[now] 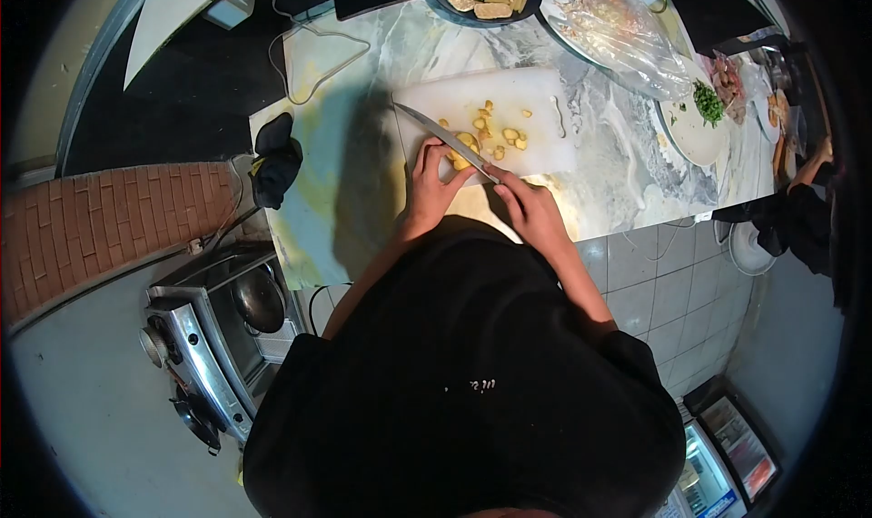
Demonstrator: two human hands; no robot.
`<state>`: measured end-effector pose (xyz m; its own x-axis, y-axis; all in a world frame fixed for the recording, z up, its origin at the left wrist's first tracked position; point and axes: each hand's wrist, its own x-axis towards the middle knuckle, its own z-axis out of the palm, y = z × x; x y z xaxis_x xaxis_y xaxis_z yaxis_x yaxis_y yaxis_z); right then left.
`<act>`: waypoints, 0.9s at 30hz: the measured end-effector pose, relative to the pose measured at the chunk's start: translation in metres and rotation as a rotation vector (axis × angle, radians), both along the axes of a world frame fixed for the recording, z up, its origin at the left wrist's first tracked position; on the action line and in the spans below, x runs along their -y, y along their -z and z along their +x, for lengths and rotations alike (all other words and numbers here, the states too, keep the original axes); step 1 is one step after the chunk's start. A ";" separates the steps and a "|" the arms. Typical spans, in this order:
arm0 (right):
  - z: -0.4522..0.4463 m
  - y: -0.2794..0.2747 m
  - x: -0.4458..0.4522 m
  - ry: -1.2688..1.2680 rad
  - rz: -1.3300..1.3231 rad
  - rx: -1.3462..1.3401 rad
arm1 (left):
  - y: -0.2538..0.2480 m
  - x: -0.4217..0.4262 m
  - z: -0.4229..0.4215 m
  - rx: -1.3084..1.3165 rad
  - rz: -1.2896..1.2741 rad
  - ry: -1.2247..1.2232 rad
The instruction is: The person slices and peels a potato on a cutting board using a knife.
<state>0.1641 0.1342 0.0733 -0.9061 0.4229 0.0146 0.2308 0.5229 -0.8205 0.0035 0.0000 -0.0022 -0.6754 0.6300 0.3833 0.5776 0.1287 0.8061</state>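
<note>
At the table's point(627, 195) near edge, the right hand point(531, 209) is closed around a knife point(434, 129). The left hand point(433, 195), half curled, touches yellow pieces point(468, 141) on the white board point(545, 154); I cannot tell how firmly. Across the marbled top sit a bag point(627, 41) and dark plate point(534, 2). Around stand a steel stove point(202, 354) and brick wall point(118, 227).

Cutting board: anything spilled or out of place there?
Nothing clearly odd: the yellow slices I can see lie loose on the cutting board, one set apart, and the right hand holds the knife.
</note>
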 end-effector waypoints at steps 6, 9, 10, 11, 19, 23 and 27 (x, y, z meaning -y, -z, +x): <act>0.002 -0.002 0.001 0.005 0.001 0.020 | -0.004 0.000 -0.001 0.001 0.015 0.021; 0.003 -0.001 0.000 -0.007 0.007 0.043 | -0.006 -0.001 -0.001 -0.010 0.018 0.027; 0.003 0.000 0.000 -0.009 0.011 0.031 | -0.006 0.000 0.000 -0.009 0.011 0.023; 0.004 0.001 0.000 -0.012 0.014 0.019 | -0.007 0.000 0.000 -0.006 0.003 0.019; 0.006 0.000 -0.003 -0.017 0.014 0.118 | -0.005 -0.001 -0.001 0.000 0.028 0.025; 0.006 0.000 -0.002 -0.016 0.008 0.084 | -0.005 -0.001 -0.001 -0.001 0.020 0.023; 0.006 0.000 -0.001 -0.007 0.003 -0.001 | -0.005 -0.001 -0.001 0.009 0.033 0.034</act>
<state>0.1700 0.1347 0.0736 -0.9088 0.4168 0.0168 0.2265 0.5268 -0.8193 0.0028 0.0008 0.0030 -0.6572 0.6398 0.3985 0.5742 0.0826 0.8145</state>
